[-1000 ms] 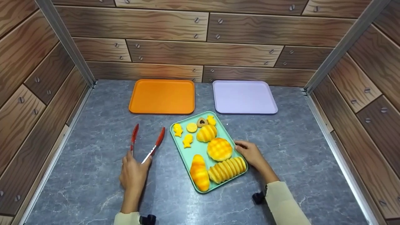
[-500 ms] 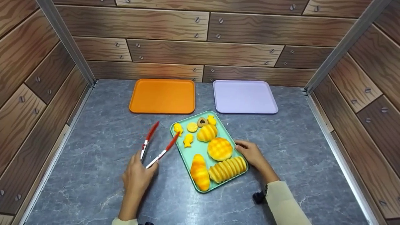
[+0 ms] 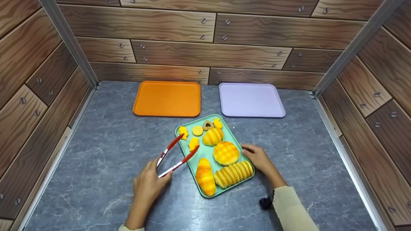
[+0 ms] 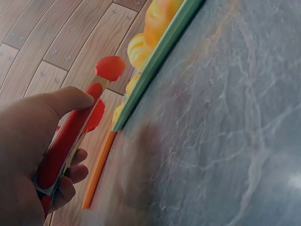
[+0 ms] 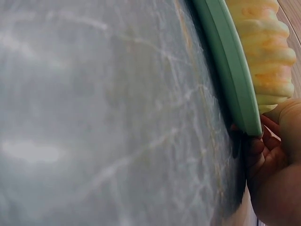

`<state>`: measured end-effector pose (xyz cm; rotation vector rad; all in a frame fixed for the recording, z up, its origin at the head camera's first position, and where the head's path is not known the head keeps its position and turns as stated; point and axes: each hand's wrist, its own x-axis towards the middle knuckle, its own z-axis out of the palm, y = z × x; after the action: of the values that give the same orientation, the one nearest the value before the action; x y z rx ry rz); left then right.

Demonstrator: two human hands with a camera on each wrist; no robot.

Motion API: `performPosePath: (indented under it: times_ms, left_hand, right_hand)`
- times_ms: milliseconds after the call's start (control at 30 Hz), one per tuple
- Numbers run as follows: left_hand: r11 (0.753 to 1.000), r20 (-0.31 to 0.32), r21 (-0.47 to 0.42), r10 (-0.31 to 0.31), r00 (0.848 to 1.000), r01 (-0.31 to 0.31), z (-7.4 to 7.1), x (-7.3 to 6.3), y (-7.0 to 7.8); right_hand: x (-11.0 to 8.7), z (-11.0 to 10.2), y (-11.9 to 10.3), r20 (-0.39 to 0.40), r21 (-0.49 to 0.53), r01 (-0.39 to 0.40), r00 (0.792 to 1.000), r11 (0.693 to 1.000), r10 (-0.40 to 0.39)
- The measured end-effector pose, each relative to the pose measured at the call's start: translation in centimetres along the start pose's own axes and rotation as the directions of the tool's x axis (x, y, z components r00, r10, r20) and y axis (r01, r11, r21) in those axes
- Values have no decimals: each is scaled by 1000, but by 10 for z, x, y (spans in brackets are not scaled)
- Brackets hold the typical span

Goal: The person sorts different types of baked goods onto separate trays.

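Observation:
My left hand (image 3: 149, 184) holds red-tipped tongs (image 3: 190, 154), their arms spread apart with nothing between the tips. The tips hover at the left side of the green tray (image 3: 207, 154), close to two yellow fish-shaped pieces (image 3: 193, 143). In the left wrist view, thumb and fingers wrap the red handle (image 4: 70, 139). My right hand (image 3: 258, 159) grips the tray's right edge, thumb above and fingers partly hidden under the rim. On the tray lie a round bun (image 3: 226, 153), a striped roll (image 3: 213, 137), a ridged loaf (image 3: 234, 174) and a long bread (image 3: 205, 177).
A round yellow biscuit (image 3: 197, 130), a heart biscuit (image 3: 208, 125) and another fish-shaped piece (image 3: 217, 123) share the tray's far end. Behind stand an orange tray (image 3: 167, 98) and a lilac tray (image 3: 252, 99). Wood-patterned walls (image 3: 173, 53) enclose the grey tabletop (image 3: 106, 154).
My left hand has carried the tongs rightward, from beside the green tray to over its left side. The tips stand somewhat closer together. My right hand and the tray stay put.

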<state>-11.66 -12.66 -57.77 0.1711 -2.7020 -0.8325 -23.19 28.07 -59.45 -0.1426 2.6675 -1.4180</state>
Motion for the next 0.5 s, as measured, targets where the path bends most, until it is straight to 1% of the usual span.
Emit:
performPosePath:
  times_ms: [133, 233, 367, 500]
  left_hand:
    - [1000, 29, 6, 2, 1000, -3, 4, 0, 2]
    - [1000, 37, 3, 10, 999, -10, 6, 1, 4]
    - [999, 22, 14, 35, 999, -35, 8, 3, 5]
    - [996, 4, 40, 76, 997, -76, 9, 5, 7]
  right_hand:
    - [0, 0, 1, 1, -2, 0, 1000, 1000, 0]
    - [0, 1, 1, 0, 4, -4, 1000, 1000, 4]
    - [0, 0, 1, -7, 0, 3, 1000, 1000, -3]
    - [0, 0, 0, -6, 1, 4, 1000, 1000, -4]
